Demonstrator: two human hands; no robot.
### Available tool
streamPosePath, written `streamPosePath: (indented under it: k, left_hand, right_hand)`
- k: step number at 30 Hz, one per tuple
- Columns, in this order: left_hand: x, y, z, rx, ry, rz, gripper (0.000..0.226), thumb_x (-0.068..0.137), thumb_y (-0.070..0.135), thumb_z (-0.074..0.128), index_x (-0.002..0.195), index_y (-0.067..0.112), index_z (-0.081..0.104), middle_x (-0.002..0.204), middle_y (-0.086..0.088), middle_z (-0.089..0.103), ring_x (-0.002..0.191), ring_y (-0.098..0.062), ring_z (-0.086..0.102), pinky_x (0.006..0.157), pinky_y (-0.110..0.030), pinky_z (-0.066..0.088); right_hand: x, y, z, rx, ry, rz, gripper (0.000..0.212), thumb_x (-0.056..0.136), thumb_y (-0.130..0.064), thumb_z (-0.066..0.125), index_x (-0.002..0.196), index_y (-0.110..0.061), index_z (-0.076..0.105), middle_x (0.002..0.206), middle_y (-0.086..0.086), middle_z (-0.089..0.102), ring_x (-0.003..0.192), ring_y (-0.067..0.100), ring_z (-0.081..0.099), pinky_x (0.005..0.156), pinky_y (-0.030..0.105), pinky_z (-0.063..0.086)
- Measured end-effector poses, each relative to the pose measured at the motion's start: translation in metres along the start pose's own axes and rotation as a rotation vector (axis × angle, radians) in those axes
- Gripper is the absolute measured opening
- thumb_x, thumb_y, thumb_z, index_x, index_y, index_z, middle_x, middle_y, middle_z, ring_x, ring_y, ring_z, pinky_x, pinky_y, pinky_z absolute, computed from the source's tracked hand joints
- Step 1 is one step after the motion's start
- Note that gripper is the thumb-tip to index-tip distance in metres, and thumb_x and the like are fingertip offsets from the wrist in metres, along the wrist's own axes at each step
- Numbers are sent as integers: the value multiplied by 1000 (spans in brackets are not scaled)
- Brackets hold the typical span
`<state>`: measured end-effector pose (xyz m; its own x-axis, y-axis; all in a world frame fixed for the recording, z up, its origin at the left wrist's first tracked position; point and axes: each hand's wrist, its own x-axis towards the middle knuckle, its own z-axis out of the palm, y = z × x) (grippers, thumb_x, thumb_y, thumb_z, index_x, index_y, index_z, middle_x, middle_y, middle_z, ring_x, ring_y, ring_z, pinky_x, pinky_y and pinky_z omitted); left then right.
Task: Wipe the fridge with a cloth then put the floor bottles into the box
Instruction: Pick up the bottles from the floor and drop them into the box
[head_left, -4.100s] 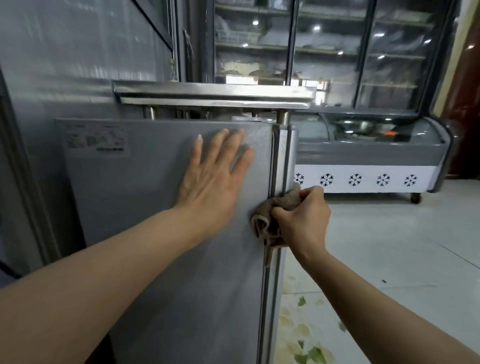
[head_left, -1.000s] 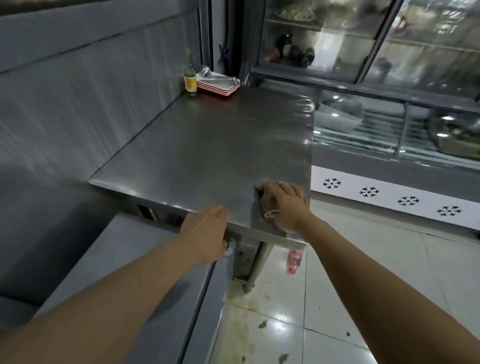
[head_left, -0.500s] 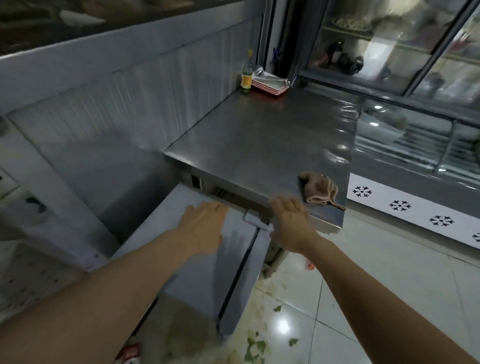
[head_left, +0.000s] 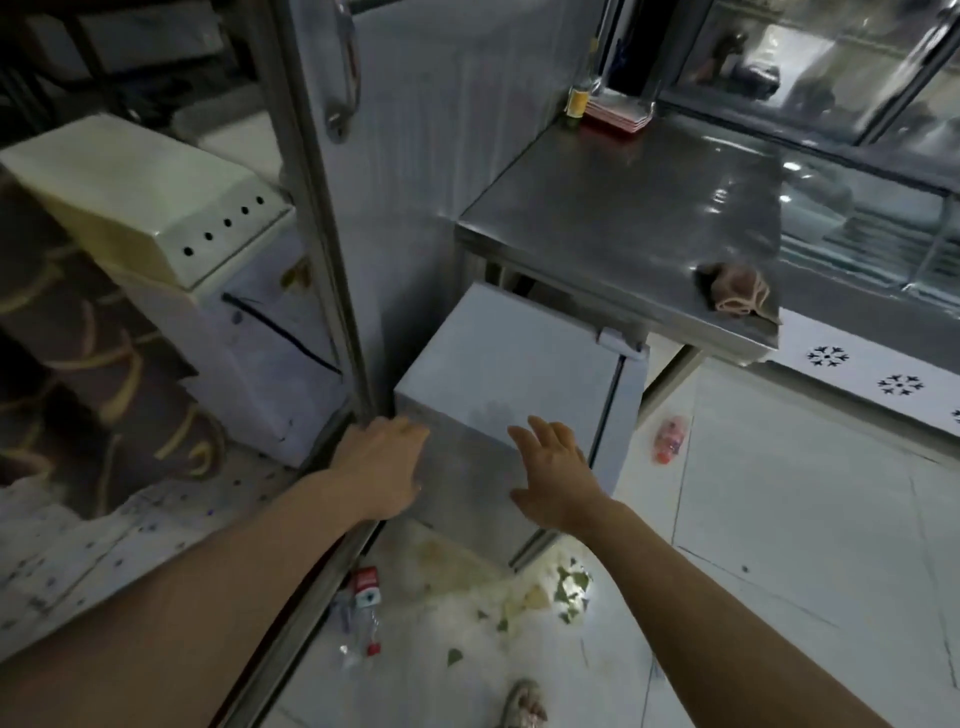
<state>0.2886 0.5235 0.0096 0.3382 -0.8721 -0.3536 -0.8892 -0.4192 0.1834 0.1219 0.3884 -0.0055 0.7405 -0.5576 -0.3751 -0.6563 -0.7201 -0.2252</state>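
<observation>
while the cloth (head_left: 735, 294) lies on the steel table (head_left: 623, 218), both hands, left hand (head_left: 382, 465) and right hand (head_left: 558, 475), hover loose-fingered, holding nothing.

Two bare arms and two bare hands

The left hand (head_left: 382, 470) and the right hand (head_left: 556, 475) wear no gloves, and no ring, watch or band shows on them. Both arms are bare from the wrist all the way to the edge of the picture, so no sleeve shows at all. The fingers look a bit blurry. A foot (head_left: 524, 707) in a light, patterned shoe shows at the bottom edge.
</observation>
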Motion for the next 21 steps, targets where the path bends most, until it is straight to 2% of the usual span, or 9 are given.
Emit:
streamPosePath:
  k: [4,9,13,18,21]
  left_hand:
    - [-40,-36,42,-64,-79,-64,53,88,31,54,135,14,36,139,-8,41,125,-26,40,103,-42,35]
    - [-74,-70,88,-78,-144,-182,56,88,32,54,138,17,36,142,-6,40,128,-25,40,103,-40,36]
    - [-95,-85,130,-173,-165,-277,50,88,32,54,134,17,41,138,-6,45,125,-25,43,103,-41,37]
    - [-108,-101,197,-184,-175,-365,49,85,39,56,129,19,46,124,1,55,110,-18,54,93,-29,44]
    - [-102,-108,244,-227,-211,-414,57,86,39,58,135,16,40,133,-3,51,119,-22,50,97,-31,41]
  right_hand:
    - [-13,-36,49,-12,-88,-25,76,87,-27,59,149,-18,16,159,8,6,144,30,4,116,45,18]
    - [-15,-62,103,31,-140,-81,72,85,-25,62,145,-18,23,154,6,19,141,28,15,112,40,22]
    - [-9,-69,148,45,-233,-105,74,87,-24,60,148,-16,20,157,9,16,143,28,14,115,39,23]
    - [-2,-68,210,50,-338,-105,75,89,-23,59,150,-15,17,157,11,15,144,29,14,116,39,23]
    - [7,-65,251,63,-384,-94,74,89,-23,59,150,-14,17,157,9,18,143,28,16,115,39,26]
